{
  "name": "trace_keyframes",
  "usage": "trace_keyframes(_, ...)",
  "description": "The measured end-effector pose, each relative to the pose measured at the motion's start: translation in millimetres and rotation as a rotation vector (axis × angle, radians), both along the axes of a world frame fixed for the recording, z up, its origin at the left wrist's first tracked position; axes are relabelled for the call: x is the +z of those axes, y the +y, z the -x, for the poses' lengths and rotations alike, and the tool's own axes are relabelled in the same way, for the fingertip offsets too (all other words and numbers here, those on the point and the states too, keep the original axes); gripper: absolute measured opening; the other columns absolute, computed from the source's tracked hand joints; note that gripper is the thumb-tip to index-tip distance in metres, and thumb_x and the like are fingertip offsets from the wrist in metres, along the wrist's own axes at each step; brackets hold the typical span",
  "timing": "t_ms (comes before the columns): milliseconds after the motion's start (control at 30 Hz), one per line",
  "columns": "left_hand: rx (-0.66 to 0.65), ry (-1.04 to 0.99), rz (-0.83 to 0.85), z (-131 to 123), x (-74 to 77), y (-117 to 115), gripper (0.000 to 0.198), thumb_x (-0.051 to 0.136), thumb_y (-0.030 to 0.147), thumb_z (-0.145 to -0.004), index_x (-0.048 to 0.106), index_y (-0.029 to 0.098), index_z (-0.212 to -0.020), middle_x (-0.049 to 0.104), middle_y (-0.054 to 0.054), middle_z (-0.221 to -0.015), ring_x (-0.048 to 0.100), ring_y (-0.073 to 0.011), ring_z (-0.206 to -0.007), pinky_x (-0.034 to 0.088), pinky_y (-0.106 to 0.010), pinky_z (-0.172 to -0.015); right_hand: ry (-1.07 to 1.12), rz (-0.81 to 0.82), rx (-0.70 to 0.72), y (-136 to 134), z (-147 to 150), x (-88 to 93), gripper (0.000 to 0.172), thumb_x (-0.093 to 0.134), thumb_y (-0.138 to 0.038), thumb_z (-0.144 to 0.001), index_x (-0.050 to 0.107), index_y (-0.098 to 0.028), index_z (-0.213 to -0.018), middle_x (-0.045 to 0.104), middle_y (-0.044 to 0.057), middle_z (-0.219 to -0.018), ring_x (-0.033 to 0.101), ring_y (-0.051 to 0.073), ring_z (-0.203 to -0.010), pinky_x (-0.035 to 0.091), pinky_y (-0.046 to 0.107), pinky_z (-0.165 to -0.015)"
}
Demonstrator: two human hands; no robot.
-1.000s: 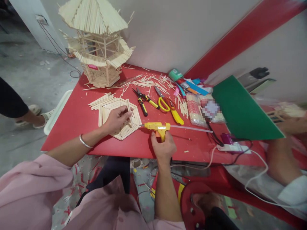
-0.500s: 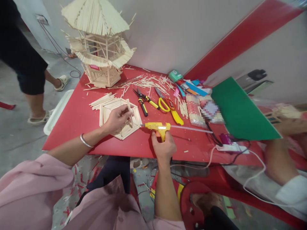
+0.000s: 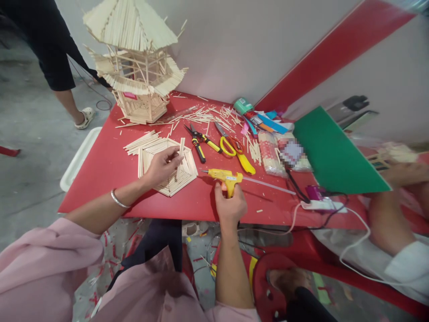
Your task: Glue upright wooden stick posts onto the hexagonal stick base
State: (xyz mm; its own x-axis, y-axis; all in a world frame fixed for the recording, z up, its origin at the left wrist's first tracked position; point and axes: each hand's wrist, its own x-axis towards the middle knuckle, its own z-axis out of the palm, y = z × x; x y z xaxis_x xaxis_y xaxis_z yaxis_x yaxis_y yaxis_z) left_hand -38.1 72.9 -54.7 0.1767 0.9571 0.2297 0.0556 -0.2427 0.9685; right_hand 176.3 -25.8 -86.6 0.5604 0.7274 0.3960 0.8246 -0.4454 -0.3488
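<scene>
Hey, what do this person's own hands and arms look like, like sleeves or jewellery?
The left hand and right hand are ungloved. The left sleeve and right sleeve are pink, leaving both forearms uncovered. A silver-coloured bangle circles the left forearm.

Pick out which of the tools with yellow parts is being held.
The yellow glue gun, gripped in the right hand; the black-and-yellow cutters and the scissors lie on the red table, untouched.
</scene>
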Motion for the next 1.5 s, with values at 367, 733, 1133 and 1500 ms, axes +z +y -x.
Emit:
trace_keyframes(367, 0.095, 0.319, -0.008, 10, -1.0, 11, 0.027, 0.064, 0.033, -0.08, 0.071, 0.015, -0.099, 0.06, 0.003, -0.063, 0.05, -0.0099, -0.056, 0.04, -0.023, -0.056, 0.041, -0.001, 0.018, -2, -27, 2.2, 0.058, 0.05, -0.067, -0.084, 0.07, -0.013, -0.086, 0.069, 0.014, -0.075, 0.06, 0.024, -0.067, 0.037, 0.03, -0.062)
trace_keyframes(733, 0.149, 0.702, -0.061, 13, -0.1, 11, 0.02, 0.064, 0.033, -0.081, 0.075, 0.021, -0.093, 0.071, -0.004, -0.077, 0.062, -0.0192, -0.07, 0.042, -0.03, -0.066, -0.188, 0.09, -0.136, -9, -15, 6.1, 0.041, 0.055, -0.051, -0.084, 0.072, -0.015, -0.097, 0.069, 0.014, -0.085, 0.06, 0.026, -0.077, 0.021, 0.03, -0.056)
trace_keyframes(1133, 0.461, 1.236, 0.004, 80, 28.4, 49, 0.027, 0.047, 0.02, -0.088, 0.074, 0.02, -0.089, 0.07, -0.011, -0.103, 0.064, -0.0262, -0.097, 0.04, -0.03, -0.066, -0.109, -0.017, -0.058, -10, -28, -6.3, 0.046, 0.051, -0.049, -0.088, 0.075, -0.013, -0.105, 0.068, 0.018, -0.089, 0.055, 0.028, -0.078, 0.03, 0.035, -0.065)
trace_keyframes(1500, 0.392, 1.352, 0.015, 93, 17.4, 55, 0.028, 0.049, 0.027, -0.085, 0.075, 0.017, -0.09, 0.071, -0.015, -0.101, 0.064, -0.0302, -0.096, 0.045, -0.032, -0.068, -0.042, -0.109, 0.005, -12, -26, -4.9, 0.039, 0.053, -0.041, -0.087, 0.074, -0.013, -0.104, 0.069, 0.018, -0.098, 0.057, 0.029, -0.084, 0.034, 0.036, -0.07)
